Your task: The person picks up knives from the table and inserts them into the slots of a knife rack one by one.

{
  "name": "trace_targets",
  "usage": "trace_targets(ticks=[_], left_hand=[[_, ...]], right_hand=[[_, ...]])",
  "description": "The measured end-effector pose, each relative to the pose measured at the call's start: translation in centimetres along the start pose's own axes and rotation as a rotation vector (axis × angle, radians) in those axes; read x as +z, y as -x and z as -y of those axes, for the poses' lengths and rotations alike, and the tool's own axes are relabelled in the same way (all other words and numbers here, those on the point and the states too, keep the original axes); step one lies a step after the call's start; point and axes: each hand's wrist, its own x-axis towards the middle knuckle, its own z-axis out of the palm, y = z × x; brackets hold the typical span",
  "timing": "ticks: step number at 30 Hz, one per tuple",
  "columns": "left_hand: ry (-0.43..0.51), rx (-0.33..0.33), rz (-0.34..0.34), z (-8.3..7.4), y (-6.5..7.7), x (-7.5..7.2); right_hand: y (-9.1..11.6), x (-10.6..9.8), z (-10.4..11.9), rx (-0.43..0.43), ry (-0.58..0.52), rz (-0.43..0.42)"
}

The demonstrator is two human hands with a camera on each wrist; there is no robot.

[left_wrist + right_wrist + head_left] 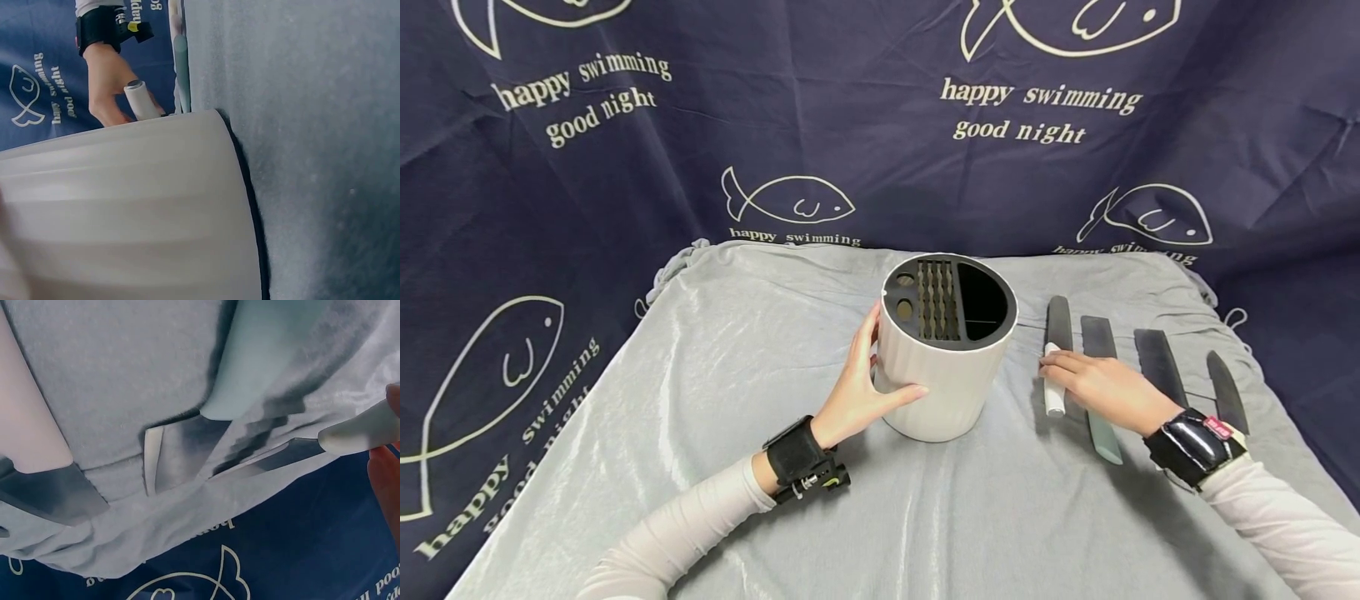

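Note:
A white ribbed round knife block with a black slotted top stands upright on the cloth. My left hand holds its left side, with the thumb across the front and the other fingers partly hidden behind. To the right, my right hand pinches the white handle of a dark-bladed knife. That handle also shows in the right wrist view, gripped between thumb and fingers. Beneath the right hand lies a knife with a green handle. In the left wrist view, the block's wall fills the lower left.
Further right lie a wide-bladed knife and a smaller knife. One pink handle shows in the right wrist view. Grey cloth covers the table, and a navy curtain with fish prints hangs behind.

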Motion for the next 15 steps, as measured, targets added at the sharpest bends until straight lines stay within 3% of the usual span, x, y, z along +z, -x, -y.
trace_targets(ticks=[5,15], left_hand=[[0.011,-0.009,0.01,-2.1,0.4,-0.3],[0.014,-0.006,0.009,-2.2,0.5,-0.3]], right_hand=[[-0.2,-0.5,-0.3,0.017,-0.022,-0.024],[-0.4,-1.3,-0.6,0.066,-0.056,-0.036]])
